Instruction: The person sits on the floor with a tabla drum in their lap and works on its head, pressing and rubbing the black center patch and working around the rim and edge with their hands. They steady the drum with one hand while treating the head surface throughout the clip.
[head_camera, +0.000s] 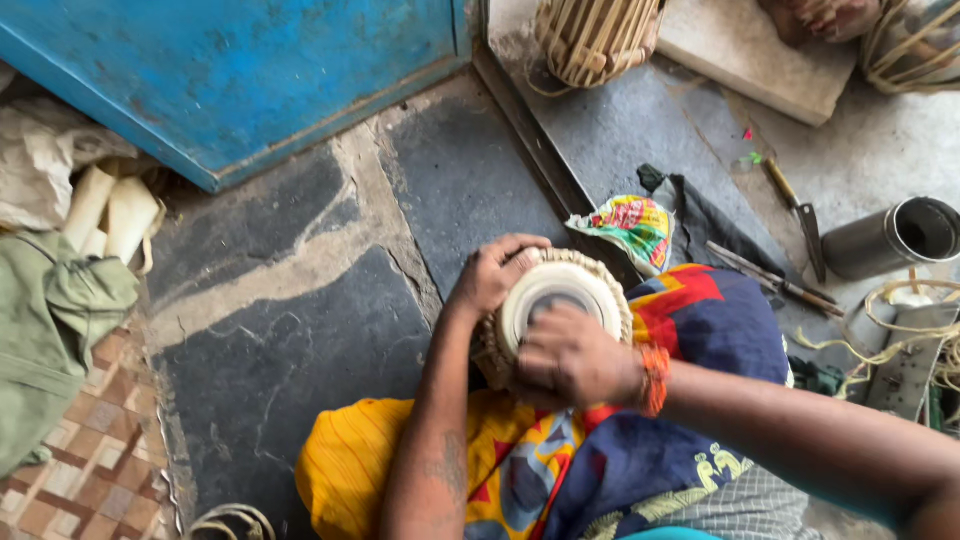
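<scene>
Left hand (497, 272) gripping drum (553, 300) rim, right hand (570, 357) flat on drumhead.

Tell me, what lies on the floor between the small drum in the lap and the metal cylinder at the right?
In the head view, between the drum and the metal cylinder lie a dark cloth, a knife and thin metal tools.

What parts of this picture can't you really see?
Head view, the only one:
- Middle of the drum head: the right hand covers it.
- Drum's body: hidden behind both hands and the patterned cloth.
- Left hand fingers: curled over the drum's rim, tips out of sight.
- Second drum: cut off by the top edge.
- Metal tube: its inside is too dark.
</scene>
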